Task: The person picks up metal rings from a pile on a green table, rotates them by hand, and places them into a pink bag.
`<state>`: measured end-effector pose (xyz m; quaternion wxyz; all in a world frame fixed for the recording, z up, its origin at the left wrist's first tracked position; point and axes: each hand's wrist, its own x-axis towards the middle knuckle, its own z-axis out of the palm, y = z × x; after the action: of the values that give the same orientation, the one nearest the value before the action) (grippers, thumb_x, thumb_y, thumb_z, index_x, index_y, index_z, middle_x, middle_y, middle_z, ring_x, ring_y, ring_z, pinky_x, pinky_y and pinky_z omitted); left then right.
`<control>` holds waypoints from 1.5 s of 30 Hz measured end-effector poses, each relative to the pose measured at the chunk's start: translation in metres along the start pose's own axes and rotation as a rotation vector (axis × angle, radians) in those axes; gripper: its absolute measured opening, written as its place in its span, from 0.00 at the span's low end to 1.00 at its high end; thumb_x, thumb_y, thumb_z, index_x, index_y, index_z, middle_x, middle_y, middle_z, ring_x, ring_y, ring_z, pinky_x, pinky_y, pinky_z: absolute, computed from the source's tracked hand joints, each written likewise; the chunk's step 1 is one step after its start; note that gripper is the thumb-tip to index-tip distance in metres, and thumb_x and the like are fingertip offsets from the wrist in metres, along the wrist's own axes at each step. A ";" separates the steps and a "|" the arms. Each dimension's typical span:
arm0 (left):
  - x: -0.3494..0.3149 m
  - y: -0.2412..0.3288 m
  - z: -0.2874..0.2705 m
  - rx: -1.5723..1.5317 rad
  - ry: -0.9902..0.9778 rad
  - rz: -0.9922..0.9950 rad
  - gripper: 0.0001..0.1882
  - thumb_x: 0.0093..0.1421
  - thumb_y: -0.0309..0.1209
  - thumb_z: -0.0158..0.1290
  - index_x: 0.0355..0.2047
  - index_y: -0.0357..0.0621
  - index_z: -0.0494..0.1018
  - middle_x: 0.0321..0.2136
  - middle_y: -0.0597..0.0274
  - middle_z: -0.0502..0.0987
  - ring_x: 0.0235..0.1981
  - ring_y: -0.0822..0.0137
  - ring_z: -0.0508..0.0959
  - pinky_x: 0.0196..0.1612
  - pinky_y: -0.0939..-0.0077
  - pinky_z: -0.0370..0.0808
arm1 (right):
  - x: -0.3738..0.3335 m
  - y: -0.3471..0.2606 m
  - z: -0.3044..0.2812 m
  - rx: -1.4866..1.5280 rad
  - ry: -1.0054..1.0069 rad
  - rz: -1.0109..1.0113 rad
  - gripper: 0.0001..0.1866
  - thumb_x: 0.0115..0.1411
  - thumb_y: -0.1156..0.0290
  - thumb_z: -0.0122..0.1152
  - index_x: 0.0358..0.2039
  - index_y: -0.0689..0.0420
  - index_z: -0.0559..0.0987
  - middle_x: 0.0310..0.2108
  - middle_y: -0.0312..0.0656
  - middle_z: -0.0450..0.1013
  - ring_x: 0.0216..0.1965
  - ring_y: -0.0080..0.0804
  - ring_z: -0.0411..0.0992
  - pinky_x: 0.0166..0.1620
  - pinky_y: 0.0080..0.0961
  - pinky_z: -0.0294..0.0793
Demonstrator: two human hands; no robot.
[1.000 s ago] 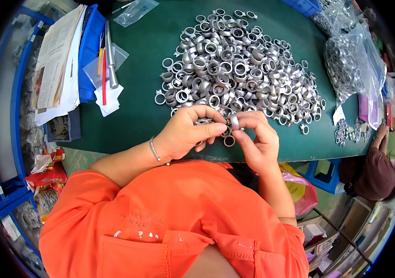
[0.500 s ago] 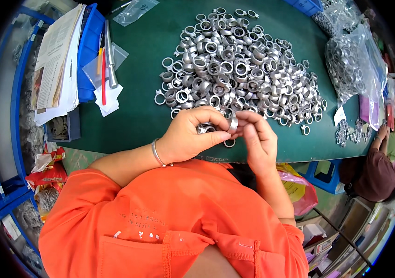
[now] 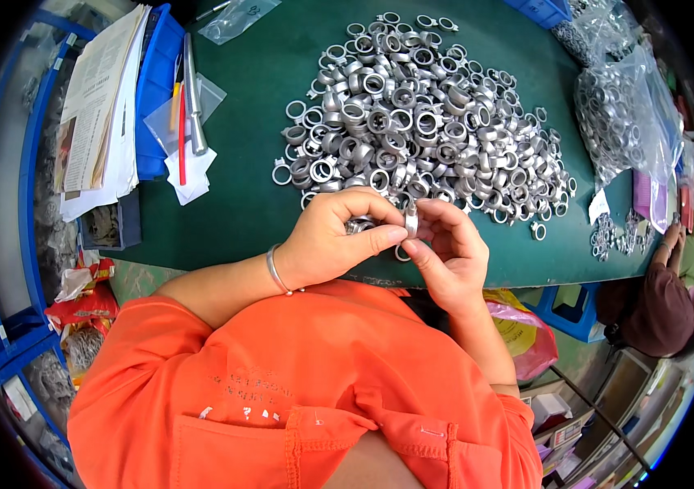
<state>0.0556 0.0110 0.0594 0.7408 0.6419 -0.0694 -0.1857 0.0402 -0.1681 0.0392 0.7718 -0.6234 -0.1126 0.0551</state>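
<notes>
Near table edge (image 3: 526, 279), pinched metal ring (image 3: 411, 221)

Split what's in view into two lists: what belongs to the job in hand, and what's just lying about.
In the job:
- metal ring at both hands' fingertips
- heaped rings

Apparently just lying about:
- red stick
- metal rod
- papers
- flat clear bag

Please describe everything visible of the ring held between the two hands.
The ring is a silver-grey band, metallic in look, with what seems a small projection at its top. It stands nearly edge-on, its opening hardly visible, held over the green table by the left hand and right hand.
</notes>
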 end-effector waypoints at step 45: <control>0.006 0.005 0.001 -0.065 -0.140 -0.376 0.16 0.63 0.38 0.44 0.28 0.39 0.74 0.19 0.70 0.73 0.15 0.82 0.68 0.14 0.88 0.61 | 0.009 0.000 -0.013 -0.778 0.058 -0.442 0.16 0.38 0.67 0.71 0.26 0.61 0.77 0.22 0.40 0.70 0.22 0.33 0.68 0.25 0.24 0.67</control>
<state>0.0620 0.0079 0.0638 0.7069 0.6047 0.0064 -0.3670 0.0520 -0.1789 0.0373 0.4760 -0.8296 -0.2337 -0.1749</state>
